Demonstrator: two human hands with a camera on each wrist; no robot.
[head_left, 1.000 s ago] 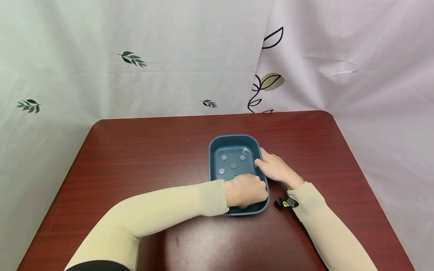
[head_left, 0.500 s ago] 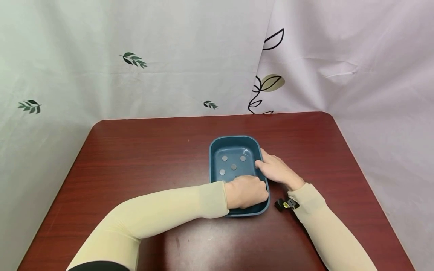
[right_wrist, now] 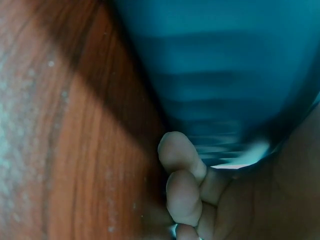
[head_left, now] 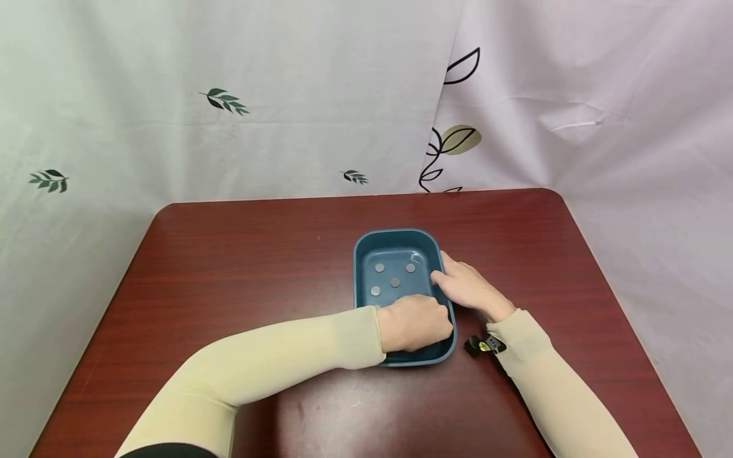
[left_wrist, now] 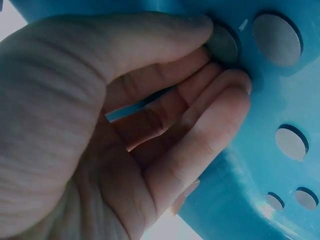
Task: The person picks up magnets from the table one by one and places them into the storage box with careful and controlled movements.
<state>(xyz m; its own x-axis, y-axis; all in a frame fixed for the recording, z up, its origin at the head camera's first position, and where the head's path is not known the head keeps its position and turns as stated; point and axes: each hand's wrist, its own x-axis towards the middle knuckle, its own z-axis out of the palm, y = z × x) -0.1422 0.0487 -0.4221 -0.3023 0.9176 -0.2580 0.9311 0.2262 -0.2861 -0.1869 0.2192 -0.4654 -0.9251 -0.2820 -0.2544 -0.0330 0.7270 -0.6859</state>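
In the head view, a blue rectangular tray (head_left: pixel 404 234) stands on the table, with several small silvery coins (head_left: pixel 380 268) flat on its floor. My left hand (head_left: pixel 413 323) reaches down into its near end, fingers bent. Seen from the left wrist, the thumb and fingertips of that hand (left_wrist: pixel 165 90) pinch at the edges of one coin (left_wrist: pixel 223 46), partly covered by them. A larger-looking coin (left_wrist: pixel 278 40) lies just beside it. My right hand (head_left: pixel 466 286) grips the tray's right wall, thumb over the rim; its curled fingers (right_wrist: pixel 182 197) show outside, low against the wall.
The reddish-brown wooden table (head_left: pixel 246 267) extends around the tray on all sides. A black wrist device (head_left: pixel 483 345) sits at the right cuff, close to the tray. A pale curtain (head_left: pixel 286 146) with leaf prints hangs behind the table.
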